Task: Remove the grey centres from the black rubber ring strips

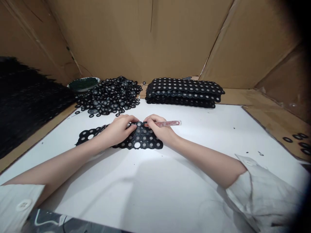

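Observation:
A black sheet of joined rings with pale round centres (144, 138) lies on the white board in front of me. Two of its round spots are bright white. My left hand (121, 128) rests over the middle of the sheet, its thumb and fingers pinching the far edge. From the right, my right hand (159, 127) grips a slim pen-like tool with a clear, reddish handle (171, 123) that carries lettering. The handle points right, and its other end is at the sheet's top edge near my left fingertips. What the tip looks like is hidden by my fingers.
Behind my left hand lies a heap of loose black rings (111, 95), with a shallow bowl of dark green stuff (84, 84) beside it. Stacked ring sheets (184, 92) stand at the back right. A dark bristly pile (26, 100) is at left. Cardboard walls (136, 42) enclose the board.

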Demonstrator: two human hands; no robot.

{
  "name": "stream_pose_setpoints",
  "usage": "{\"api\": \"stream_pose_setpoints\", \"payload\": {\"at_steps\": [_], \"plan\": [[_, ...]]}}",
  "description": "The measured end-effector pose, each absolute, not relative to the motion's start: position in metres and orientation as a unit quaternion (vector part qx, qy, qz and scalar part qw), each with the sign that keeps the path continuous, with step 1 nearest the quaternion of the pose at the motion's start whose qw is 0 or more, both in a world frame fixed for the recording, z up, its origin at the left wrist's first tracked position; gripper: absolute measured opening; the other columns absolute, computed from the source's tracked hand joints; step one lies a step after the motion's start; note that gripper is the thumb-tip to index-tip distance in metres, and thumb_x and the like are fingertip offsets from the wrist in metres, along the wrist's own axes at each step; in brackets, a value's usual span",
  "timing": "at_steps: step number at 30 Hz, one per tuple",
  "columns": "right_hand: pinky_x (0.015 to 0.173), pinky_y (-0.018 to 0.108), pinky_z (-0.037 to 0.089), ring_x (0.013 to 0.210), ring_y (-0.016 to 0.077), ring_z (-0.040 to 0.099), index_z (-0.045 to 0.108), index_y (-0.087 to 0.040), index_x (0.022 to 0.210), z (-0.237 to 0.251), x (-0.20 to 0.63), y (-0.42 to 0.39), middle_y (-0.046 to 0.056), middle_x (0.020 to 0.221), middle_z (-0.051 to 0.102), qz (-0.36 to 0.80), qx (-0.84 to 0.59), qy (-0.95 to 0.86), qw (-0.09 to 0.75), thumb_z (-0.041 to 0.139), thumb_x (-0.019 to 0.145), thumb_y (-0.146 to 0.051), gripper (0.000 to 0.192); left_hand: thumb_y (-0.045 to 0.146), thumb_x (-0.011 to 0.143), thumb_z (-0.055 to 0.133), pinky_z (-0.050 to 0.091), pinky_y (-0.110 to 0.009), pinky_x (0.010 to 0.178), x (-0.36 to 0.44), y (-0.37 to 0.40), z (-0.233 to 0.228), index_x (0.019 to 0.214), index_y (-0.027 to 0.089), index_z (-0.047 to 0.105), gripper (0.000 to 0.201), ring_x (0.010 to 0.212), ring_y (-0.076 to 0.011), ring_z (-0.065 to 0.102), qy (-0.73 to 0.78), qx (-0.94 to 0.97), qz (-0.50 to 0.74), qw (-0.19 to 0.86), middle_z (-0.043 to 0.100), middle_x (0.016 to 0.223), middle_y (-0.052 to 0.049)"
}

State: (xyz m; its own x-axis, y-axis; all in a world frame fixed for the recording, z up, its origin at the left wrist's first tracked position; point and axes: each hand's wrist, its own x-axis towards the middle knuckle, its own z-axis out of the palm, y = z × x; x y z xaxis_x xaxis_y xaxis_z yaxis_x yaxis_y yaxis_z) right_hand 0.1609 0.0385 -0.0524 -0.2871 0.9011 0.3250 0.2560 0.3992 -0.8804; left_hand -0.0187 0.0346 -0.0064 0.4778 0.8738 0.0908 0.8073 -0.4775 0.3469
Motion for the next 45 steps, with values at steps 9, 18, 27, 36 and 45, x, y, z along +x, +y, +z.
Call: {"api": "stream_pose_setpoints", "payload": {"at_steps": [9,18,27,36,45], "plan": [[0.08,0.028,0.037,0.084,0.0125,0.05,0.047,-0.019,0.072,-0.056,0.153,0.031,0.003,0.088,0.05,0.263,-0.395,-0.781,0.407,0.033,0.084,-0.022,0.018,0.037,0.077,0.039,0.037,-0.031,0.076,-0.009,0.032,-0.028,0.077,0.018,0.054,0.024,0.081,-0.0201,0.051,0.559,0.765,0.195,0.252,0.058,0.079,-0.002],[0.077,0.03,0.036,0.081,0.0131,0.048,0.044,-0.019,0.072,-0.054,0.151,0.032,0.003,0.087,0.046,0.224,-0.398,-0.809,0.371,0.033,0.084,-0.018,0.017,0.037,0.075,0.043,0.037,-0.029,0.066,-0.004,0.015,-0.017,0.075,0.018,0.05,0.02,0.073,-0.0169,0.05,0.573,0.638,0.211,0.468,0.053,0.071,0.002],[0.076,0.029,0.041,0.078,0.0117,0.052,0.05,-0.018,0.059,-0.051,0.162,0.036,0.0,0.088,0.052,0.389,-0.383,-0.731,0.41,0.038,0.079,-0.019,0.024,0.022,0.071,0.05,0.038,-0.027,0.068,-0.018,0.021,-0.03,0.089,0.02,0.045,0.019,0.075,-0.0145,0.049,0.515,0.739,0.233,0.367,0.053,0.081,0.001],[0.078,0.03,0.039,0.082,0.0128,0.051,0.049,-0.018,0.057,-0.044,0.161,0.03,0.001,0.092,0.051,0.347,-0.399,-0.766,0.366,0.037,0.079,-0.019,0.025,0.022,0.069,0.054,0.033,-0.022,0.048,-0.016,0.019,-0.03,0.098,0.023,0.038,0.033,0.054,-0.0108,0.046,0.551,0.673,0.252,0.424,0.051,0.066,0.005],[0.075,0.034,0.03,0.09,0.0185,0.041,0.049,-0.018,0.061,-0.05,0.157,0.023,0.002,0.084,0.058,0.186,-0.454,-0.83,0.263,0.037,0.083,-0.025,0.025,0.018,0.067,0.055,0.029,-0.02,0.046,-0.009,0.016,-0.028,0.104,0.02,0.04,0.039,0.046,-0.0073,0.037,0.572,0.674,0.266,0.384,0.045,0.059,0.007]]}}
